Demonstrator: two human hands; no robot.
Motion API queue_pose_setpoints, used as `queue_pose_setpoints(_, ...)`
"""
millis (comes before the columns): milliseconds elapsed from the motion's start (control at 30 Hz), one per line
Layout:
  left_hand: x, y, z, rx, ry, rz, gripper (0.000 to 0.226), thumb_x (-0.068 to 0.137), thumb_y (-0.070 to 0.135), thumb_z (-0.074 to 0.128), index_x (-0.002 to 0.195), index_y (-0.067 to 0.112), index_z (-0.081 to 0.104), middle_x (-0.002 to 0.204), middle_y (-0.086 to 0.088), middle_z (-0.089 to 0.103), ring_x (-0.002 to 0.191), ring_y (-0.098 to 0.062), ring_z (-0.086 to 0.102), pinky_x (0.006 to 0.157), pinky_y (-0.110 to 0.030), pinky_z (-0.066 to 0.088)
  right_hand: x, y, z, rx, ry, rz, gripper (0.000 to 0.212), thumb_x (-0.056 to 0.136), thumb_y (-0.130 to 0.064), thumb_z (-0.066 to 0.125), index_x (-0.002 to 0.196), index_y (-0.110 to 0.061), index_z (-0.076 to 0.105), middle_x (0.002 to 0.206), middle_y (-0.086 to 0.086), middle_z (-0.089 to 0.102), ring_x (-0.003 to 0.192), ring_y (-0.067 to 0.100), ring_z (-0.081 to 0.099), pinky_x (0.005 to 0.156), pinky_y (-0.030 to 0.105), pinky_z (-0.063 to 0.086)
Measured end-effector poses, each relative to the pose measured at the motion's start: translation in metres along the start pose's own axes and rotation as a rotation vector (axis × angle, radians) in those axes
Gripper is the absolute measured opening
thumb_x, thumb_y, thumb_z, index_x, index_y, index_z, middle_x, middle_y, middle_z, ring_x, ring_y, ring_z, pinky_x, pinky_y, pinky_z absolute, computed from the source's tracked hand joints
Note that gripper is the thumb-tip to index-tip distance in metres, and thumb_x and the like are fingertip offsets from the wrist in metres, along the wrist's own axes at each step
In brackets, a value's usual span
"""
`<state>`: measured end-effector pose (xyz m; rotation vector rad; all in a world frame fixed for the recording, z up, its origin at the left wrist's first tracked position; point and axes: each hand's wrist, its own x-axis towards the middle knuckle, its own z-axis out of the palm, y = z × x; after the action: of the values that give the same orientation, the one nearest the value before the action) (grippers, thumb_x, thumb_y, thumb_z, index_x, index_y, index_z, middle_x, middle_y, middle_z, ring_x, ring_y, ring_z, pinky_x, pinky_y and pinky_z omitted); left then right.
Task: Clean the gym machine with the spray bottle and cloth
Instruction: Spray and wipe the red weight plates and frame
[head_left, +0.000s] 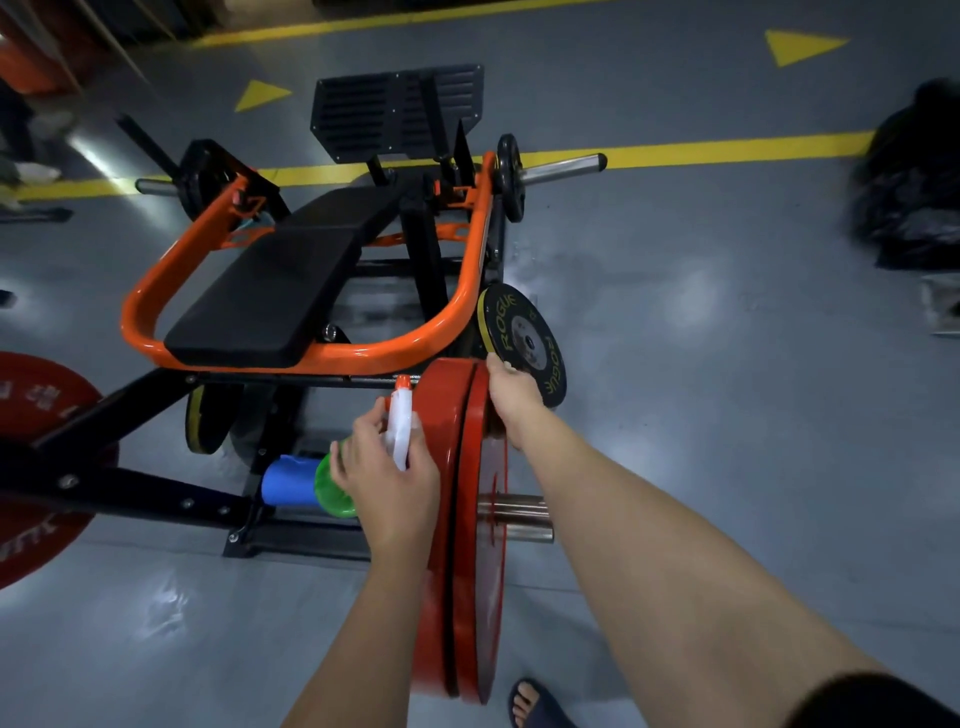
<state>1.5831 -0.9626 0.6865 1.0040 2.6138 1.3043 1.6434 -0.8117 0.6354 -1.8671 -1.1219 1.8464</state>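
My left hand (387, 480) grips a spray bottle (400, 431) with a white trigger head, an orange nozzle and a green body (332, 486). The nozzle points at the inner face of two red weight plates (457, 545) standing on edge on a steel sleeve (519, 517) of the gym machine. My right hand (511, 397) reaches over the top rim of the red plates, its fingertips hidden behind them next to a black Rogue plate (524, 343). No cloth shows. The machine has an orange tubular frame (306, 358) and a black pad (270, 296).
A blue cylinder (288, 480) lies by the machine's black base frame (156, 499). Another red plate (36, 410) sits at the left. A black footplate (397, 111) stands at the far end. Dark bags (909, 182) lie right. My sandalled foot (535, 701) is on the grey floor.
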Motion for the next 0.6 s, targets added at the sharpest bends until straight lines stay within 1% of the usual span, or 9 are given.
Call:
queue_pose_setpoints(33,0.000,0.001,-0.001,0.004,-0.002,-0.003,0.023,0.095,0.016,0.068,0.116,0.007,0.064,0.090,0.011,0.056,0.092,-0.017,0.050,0.109,-0.064,0.035,-0.006,0.014,-0.002,0.010,-0.018,-0.030,0.069,0.096,-0.068,0.037,0.142,-0.019,0.054,0.132,0.008,0.062,0.123,0.034,0.058,0.107,0.052,0.045)
queue_pose_setpoints(100,-0.002,0.002,-0.003,0.001,-0.012,0.000,0.024,0.095,0.020,0.065,0.116,0.008,0.064,0.090,0.011,0.057,0.093,-0.018,0.050,0.108,-0.064,0.035,-0.031,0.059,-0.003,0.022,-0.016,-0.131,0.058,0.105,-0.056,0.036,0.145,-0.017,0.052,0.136,0.010,0.062,0.127,0.032,0.056,0.109,0.044,0.043)
queue_pose_setpoints(133,-0.001,0.001,-0.003,-0.005,-0.015,0.005,0.025,0.094,0.023,0.063,0.115,0.009,0.064,0.089,0.010,0.057,0.092,-0.018,0.049,0.108,-0.064,0.035,-0.046,0.088,-0.002,-0.007,-0.001,-0.200,0.050,0.107,-0.049,0.039,0.140,-0.016,0.056,0.130,0.009,0.066,0.123,0.028,0.060,0.104,0.038,0.045)
queue_pose_setpoints(200,-0.001,0.001,-0.002,-0.014,-0.009,0.023,0.028,0.091,0.026,0.061,0.112,0.008,0.064,0.085,0.008,0.057,0.088,-0.017,0.048,0.106,-0.065,0.036,-0.082,0.145,0.006,0.010,0.049,-0.280,0.030,0.106,-0.039,0.046,0.119,-0.018,0.062,0.107,0.002,0.071,0.103,0.014,0.067,0.086,0.030,0.046)
queue_pose_setpoints(267,-0.001,0.000,-0.001,-0.021,0.005,0.049,0.027,0.092,0.025,0.061,0.113,0.008,0.064,0.084,0.004,0.060,0.088,-0.018,0.048,0.105,-0.064,0.038,-0.110,0.171,0.018,0.097,0.105,-0.302,0.025,0.103,-0.045,0.048,0.100,-0.023,0.060,0.097,-0.001,0.070,0.090,0.008,0.066,0.080,0.031,0.048)
queue_pose_setpoints(333,0.001,-0.001,0.000,-0.024,0.007,0.050,0.025,0.095,0.023,0.063,0.115,0.007,0.064,0.089,-0.005,0.067,0.093,-0.027,0.054,0.105,-0.064,0.037,-0.116,0.152,0.025,0.177,0.188,-0.312,0.023,0.103,-0.046,0.049,0.092,-0.027,0.057,0.095,-0.001,0.068,0.088,0.013,0.064,0.080,0.028,0.048)
queue_pose_setpoints(400,0.000,-0.001,0.001,-0.012,0.006,0.046,0.023,0.096,0.019,0.067,0.115,0.006,0.064,0.092,-0.009,0.069,0.095,-0.036,0.058,0.106,-0.064,0.037,-0.108,0.108,0.021,0.219,0.271,-0.397,0.023,0.103,-0.043,0.053,0.089,-0.025,0.056,0.087,-0.001,0.065,0.083,0.018,0.060,0.078,0.032,0.046)
queue_pose_setpoints(500,-0.001,0.001,-0.002,-0.022,0.004,0.041,0.023,0.096,0.019,0.067,0.115,0.008,0.063,0.092,-0.006,0.068,0.096,-0.034,0.056,0.108,-0.061,0.036,-0.095,0.042,0.002,0.167,0.192,-0.541,0.024,0.100,-0.046,0.053,0.087,-0.026,0.058,0.079,-0.010,0.060,0.077,0.012,0.056,0.076,0.030,0.046)
queue_pose_setpoints(600,-0.005,-0.002,-0.003,-0.028,0.006,0.037,0.028,0.094,0.026,0.060,0.116,0.009,0.062,0.091,-0.003,0.065,0.096,-0.030,0.055,0.113,-0.059,0.032,-0.078,0.040,-0.002,0.107,0.177,-0.589,0.023,0.105,-0.038,0.048,0.097,-0.025,0.066,0.091,-0.011,0.068,0.088,0.011,0.061,0.084,0.031,0.048)
